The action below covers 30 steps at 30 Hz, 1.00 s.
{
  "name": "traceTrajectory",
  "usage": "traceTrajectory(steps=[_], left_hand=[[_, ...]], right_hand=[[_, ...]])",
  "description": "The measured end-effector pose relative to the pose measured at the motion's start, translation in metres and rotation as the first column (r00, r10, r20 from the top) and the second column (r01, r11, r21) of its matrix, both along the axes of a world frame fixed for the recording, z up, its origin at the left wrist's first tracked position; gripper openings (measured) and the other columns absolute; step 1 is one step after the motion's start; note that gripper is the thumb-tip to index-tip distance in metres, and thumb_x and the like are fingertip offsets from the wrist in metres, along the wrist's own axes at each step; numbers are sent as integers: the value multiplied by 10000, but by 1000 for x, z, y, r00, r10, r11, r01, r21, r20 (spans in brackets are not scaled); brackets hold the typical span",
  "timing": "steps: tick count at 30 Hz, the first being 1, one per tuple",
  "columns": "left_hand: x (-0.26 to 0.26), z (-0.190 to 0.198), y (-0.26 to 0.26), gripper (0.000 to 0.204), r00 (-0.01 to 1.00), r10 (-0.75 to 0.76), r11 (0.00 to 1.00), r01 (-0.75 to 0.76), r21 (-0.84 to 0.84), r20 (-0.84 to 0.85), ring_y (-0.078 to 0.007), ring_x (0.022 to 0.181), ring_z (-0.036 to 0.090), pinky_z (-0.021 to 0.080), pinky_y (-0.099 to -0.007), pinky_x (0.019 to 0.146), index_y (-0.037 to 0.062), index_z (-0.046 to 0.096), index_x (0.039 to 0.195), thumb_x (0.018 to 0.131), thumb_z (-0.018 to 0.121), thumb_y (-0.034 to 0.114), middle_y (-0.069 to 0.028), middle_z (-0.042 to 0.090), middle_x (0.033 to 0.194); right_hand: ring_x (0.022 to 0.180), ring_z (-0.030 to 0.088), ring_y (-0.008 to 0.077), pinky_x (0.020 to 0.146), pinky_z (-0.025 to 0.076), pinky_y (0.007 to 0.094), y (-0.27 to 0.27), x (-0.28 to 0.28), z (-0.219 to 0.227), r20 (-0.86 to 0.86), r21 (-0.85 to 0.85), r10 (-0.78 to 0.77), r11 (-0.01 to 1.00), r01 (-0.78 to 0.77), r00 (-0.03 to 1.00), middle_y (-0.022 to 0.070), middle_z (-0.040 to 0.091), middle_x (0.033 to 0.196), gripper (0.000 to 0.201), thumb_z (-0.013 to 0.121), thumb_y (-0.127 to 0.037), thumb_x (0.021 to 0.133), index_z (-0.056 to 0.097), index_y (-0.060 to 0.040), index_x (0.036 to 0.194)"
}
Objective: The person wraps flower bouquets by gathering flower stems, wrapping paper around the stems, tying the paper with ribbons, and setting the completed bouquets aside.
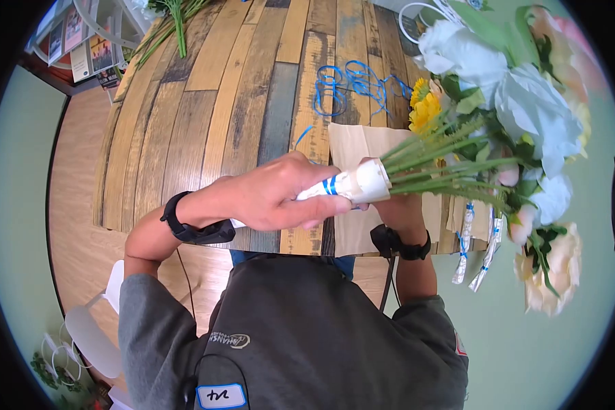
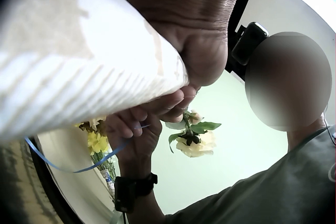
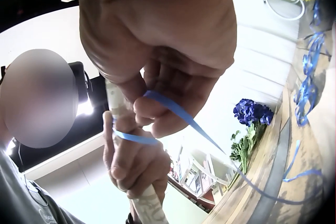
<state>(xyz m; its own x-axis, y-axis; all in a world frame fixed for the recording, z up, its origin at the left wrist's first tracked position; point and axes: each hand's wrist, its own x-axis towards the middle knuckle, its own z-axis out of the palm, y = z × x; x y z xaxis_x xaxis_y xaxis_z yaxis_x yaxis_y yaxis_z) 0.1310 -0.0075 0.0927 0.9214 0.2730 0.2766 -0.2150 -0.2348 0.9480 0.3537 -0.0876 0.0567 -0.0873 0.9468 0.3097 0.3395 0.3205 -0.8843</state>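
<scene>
My left hand [image 1: 287, 195] grips the white patterned paper wrap [image 1: 370, 181] around the bouquet's green stems [image 1: 437, 160]. Two blue ribbon bands circle the wrap beside its thumb. Pale blue, cream and yellow flowers [image 1: 540, 113] fan out to the right. Behind the wrap, my right hand [image 1: 398, 208] is largely hidden in the head view; in the right wrist view, this hand [image 3: 163, 40] has its fingers curled, pinching a blue ribbon [image 3: 181, 112]. The ribbon's long tail trails down to the table. In the left wrist view, the right hand [image 2: 134, 129] is just below the wrap [image 2: 105, 77].
Brown paper [image 1: 355, 236] lies under the hands on the wooden table [image 1: 212, 130]. Curly blue ribbon [image 1: 331, 89] is beyond it. Two wrapped sticks [image 1: 463, 246] with blue ties overhang the near right edge. Green stems [image 1: 179, 31] rest at the far left; a white rack stands beyond.
</scene>
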Motion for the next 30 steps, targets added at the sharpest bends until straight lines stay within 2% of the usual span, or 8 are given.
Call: traceTrajectory(steps=[1,6,14,16,22,24,28,30], left_hand=[[-2,4,1,267,999,38,999,-37,5,-24,-190,515,609,454,-334,501,-11,613,987,1025,532,241,-68,599,590],[-11,19,-1,270,946,204,973,-224,-53,-253,-121,483,538,436,-302,488,-5,590,1030,1028,523,257,-32,555,598],[-18,3,-1,342,952,96,913,-200,-355,-291,-51,429,453,352,-215,403,10,601,1148,1052,484,316,-2,558,609],[-18,-4,1,419,965,78,879,-185,-439,-251,-50,407,431,322,-203,374,-49,557,1260,1048,483,304,-38,584,635],[-13,-11,4,412,955,163,893,-249,-374,-248,-55,401,438,330,-210,367,-72,572,1213,1051,474,295,-51,590,633],[-10,-13,3,318,951,173,897,-259,-357,-255,-43,433,449,350,-212,402,-8,604,1160,1057,485,269,-15,563,615],[1,-15,4,270,945,212,931,-273,-242,-251,-52,460,470,371,-233,429,1,596,1026,1048,509,256,0,560,614],[5,-14,2,238,936,250,962,-269,-48,-249,-80,471,496,399,-265,450,3,582,997,1037,525,230,-12,559,605]], right_hand=[[676,621,114,566,486,263,-11,-12,16,-398,-173,-49,985,-22,916,70,696,811,124,758,-23,840,699,28,937],[605,657,113,559,493,245,-10,-13,23,-228,-131,41,989,-72,973,66,700,706,58,743,-45,855,728,10,849],[612,653,119,568,494,251,-9,-19,18,-135,-107,108,987,-122,985,71,683,681,92,717,-89,884,726,-5,848],[611,651,115,568,494,249,-10,-19,21,-177,-120,101,985,-124,979,68,679,678,101,714,-93,890,725,-2,848],[601,632,94,561,490,241,-14,-16,31,-216,-156,109,977,-145,970,54,663,662,130,700,-107,913,726,10,861],[596,625,89,556,488,239,-12,-15,35,-204,-152,117,977,-150,972,52,662,660,134,699,-109,916,728,11,867],[582,597,64,524,461,219,-13,-14,45,-213,-217,79,968,-126,974,39,657,658,144,684,-113,926,733,17,885],[575,588,57,512,450,211,-15,-15,48,-231,-271,63,954,-126,971,34,656,658,151,679,-116,930,733,20,893]])
